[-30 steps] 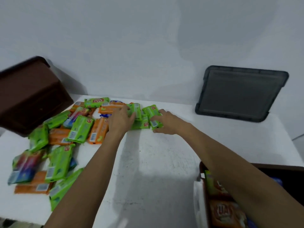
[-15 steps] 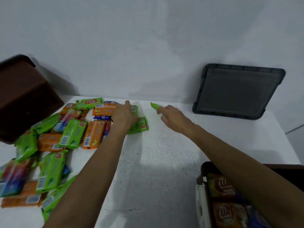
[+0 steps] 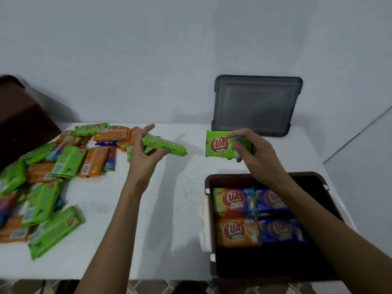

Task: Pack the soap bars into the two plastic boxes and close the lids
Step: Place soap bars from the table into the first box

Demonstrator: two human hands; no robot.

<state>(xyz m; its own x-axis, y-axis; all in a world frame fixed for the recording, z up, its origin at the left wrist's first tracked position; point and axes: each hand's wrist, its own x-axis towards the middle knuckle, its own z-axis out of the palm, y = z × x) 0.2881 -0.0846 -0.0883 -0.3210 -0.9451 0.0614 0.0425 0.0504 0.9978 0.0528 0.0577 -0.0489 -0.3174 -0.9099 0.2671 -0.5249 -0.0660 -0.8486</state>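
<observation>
My right hand (image 3: 252,153) grips a green soap bar (image 3: 218,144) label-up, just beyond the far rim of the brown plastic box (image 3: 209,211) at the near right. That box holds several wrapped bars in yellow, orange and blue. My left hand (image 3: 144,153) holds a second green soap bar (image 3: 164,147) above the table's middle, between thumb and fingers. A heap of green, orange and blue bars (image 3: 70,161) lies across the left of the white table (image 3: 169,209). The second brown box (image 3: 23,122) stands tilted at the far left.
A dark grey lid (image 3: 256,105) leans against the white wall at the back right. The table's near edge runs along the bottom of the view, with patterned floor below it. The wall closes off the back.
Both hands have lifted a green bar each out of the heap and drawn back towards me and to the right. The view has tipped down, showing more of the near box.
</observation>
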